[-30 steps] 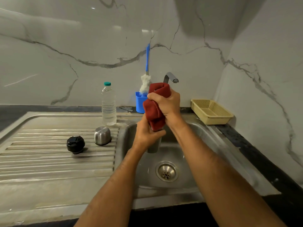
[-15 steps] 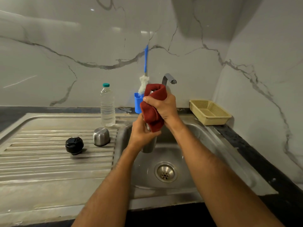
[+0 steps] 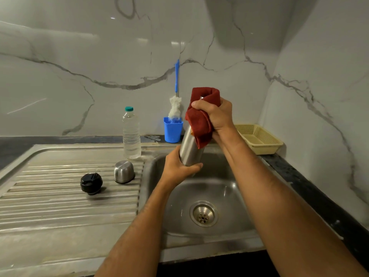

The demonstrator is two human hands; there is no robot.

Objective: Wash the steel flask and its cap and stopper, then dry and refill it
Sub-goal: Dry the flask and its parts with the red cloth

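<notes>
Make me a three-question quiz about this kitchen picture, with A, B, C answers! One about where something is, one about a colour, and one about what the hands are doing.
1. Where is the black stopper?
A. In the yellow basket
B. On the ribbed draining board, left of the steel cap
C. Down in the sink bowl

2. What colour is the cloth?
A. Red
B. Green
C. White

3. What is happening to the steel flask?
A. It lies flat on the counter
B. It stands capped beside the bottle
C. Both hands hold it above the sink, cloth wrapped over its top

Answers:
1 B: the stopper sits on the draining board beside the steel cap.
2 A: the cloth is plainly red.
3 C: the left hand grips the flask's lower end and the right hand presses the cloth round its top, over the sink.
</notes>
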